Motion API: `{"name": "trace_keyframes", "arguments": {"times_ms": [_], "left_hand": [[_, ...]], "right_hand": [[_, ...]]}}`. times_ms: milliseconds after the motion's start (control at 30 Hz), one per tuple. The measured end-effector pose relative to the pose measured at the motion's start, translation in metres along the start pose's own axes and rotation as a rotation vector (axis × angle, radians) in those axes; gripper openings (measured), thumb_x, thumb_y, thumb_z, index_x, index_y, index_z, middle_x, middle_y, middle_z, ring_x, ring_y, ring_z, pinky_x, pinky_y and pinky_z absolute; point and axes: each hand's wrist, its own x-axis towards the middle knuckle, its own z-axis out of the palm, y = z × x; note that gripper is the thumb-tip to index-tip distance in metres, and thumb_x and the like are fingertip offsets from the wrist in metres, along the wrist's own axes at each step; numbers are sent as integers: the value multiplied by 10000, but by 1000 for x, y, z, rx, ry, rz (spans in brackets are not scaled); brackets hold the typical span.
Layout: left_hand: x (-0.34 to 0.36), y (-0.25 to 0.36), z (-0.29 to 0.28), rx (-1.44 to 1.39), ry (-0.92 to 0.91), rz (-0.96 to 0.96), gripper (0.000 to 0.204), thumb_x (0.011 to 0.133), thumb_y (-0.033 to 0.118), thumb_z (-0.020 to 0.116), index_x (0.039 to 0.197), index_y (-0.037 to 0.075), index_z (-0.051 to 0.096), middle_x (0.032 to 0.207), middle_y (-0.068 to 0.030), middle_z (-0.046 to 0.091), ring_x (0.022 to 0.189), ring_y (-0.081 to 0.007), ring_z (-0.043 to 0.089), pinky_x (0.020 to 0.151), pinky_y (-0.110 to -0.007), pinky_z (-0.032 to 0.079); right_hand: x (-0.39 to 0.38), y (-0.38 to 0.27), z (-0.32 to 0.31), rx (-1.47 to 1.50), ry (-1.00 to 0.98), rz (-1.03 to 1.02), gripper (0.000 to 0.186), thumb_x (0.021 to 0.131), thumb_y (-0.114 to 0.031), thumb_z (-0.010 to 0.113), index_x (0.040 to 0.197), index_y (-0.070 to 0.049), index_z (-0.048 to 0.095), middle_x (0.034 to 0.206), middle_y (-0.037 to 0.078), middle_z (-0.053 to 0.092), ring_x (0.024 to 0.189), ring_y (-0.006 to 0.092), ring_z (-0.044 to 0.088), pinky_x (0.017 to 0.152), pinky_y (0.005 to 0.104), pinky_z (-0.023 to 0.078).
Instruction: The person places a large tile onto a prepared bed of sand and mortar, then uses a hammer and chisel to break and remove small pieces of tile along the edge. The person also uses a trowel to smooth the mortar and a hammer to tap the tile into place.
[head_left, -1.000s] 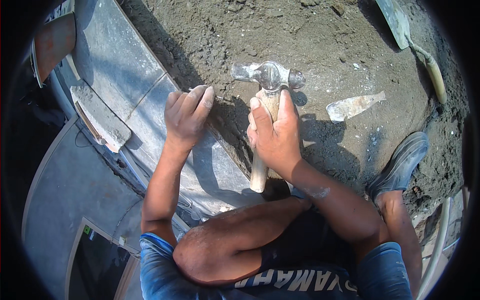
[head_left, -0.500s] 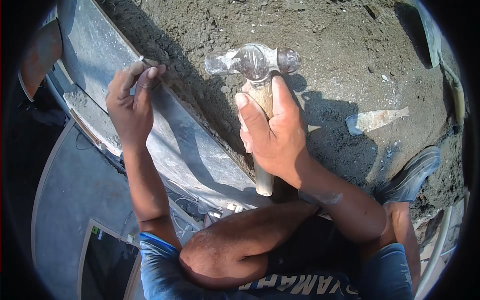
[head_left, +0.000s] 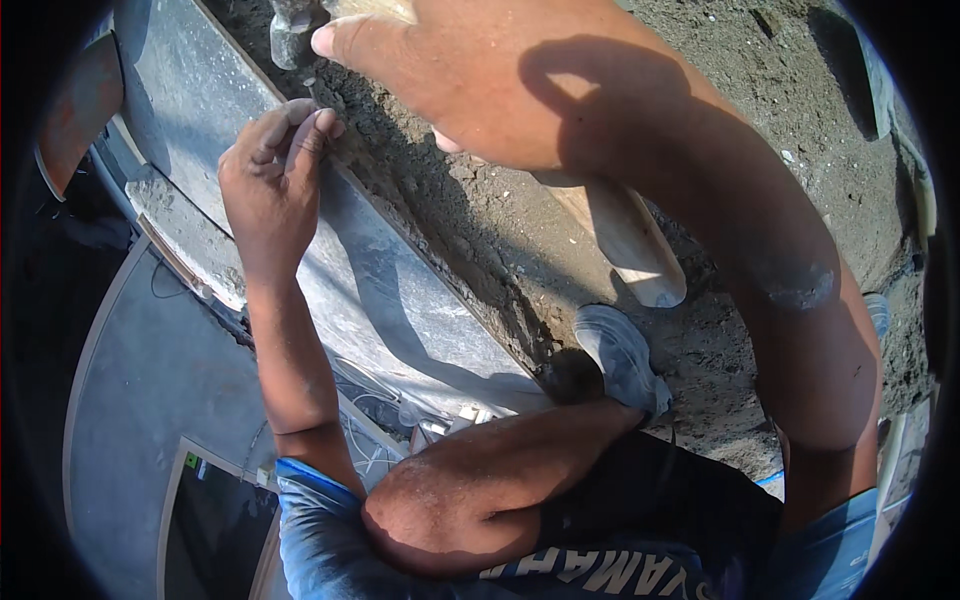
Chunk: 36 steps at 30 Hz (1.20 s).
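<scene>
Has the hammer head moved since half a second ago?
Yes: the hammer head has moved left and up the picture, much closer to the edge of the grey slab.

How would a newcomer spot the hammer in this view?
Start at the long grey slab slanting down from the upper left to the centre. Just right of it, over sandy ground, the right grip holds the hammer, its head partly cut off by the top edge. Its smooth, pale wooden handle, round-ended, sets it apart from the dusty grey shoe below.
</scene>
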Motion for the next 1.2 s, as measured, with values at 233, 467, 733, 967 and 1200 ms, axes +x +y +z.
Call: {"name": "trace_keyframes", "arguments": {"times_ms": [233, 467, 733, 967, 1200], "left_hand": [[-9, -1, 0, 129, 58, 159, 201, 919, 133, 764, 1001, -46, 720, 979, -81, 641, 914, -154, 594, 819, -257, 457], [-6, -10, 4, 89, 104, 150, 173, 887, 111, 783, 958, -39, 735, 918, -75, 593, 819, -161, 551, 733, -273, 451], [-5, -14, 5, 100, 107, 125, 176, 893, 110, 776, 944, -50, 721, 869, -68, 580, 798, -161, 541, 710, -281, 435], [-3, -11, 4, 100, 80, 104, 181, 892, 115, 776, 929, -52, 716, 837, -76, 578, 797, -177, 544, 725, -288, 437], [-3, -8, 1, 166, 19, 103, 182, 884, 110, 781, 922, -55, 713, 834, -77, 554, 786, -189, 529, 718, -294, 435]], "right_hand": [[19, -2, -2, -95, -70, -57, 336, 1002, -345, 635, 1090, -28, 567, 654, 21, 564, 509, 93, 558, 467, 259, 448], [41, 3, 4, -153, -95, -97, 337, 1003, -343, 636, 1100, -29, 563, 652, 16, 557, 507, 89, 552, 464, 257, 443], [50, 6, 6, -159, -114, -105, 337, 1004, -341, 636, 1112, -31, 559, 650, 10, 549, 504, 85, 544, 460, 254, 438], [57, 4, 8, -158, -125, -114, 339, 1005, -340, 637, 1122, -33, 555, 648, 5, 543, 502, 81, 537, 457, 251, 434], [57, 4, 1, -157, -126, -117, 340, 1005, -338, 637, 1132, -34, 551, 646, -1, 536, 500, 77, 531, 454, 249, 429]]}}
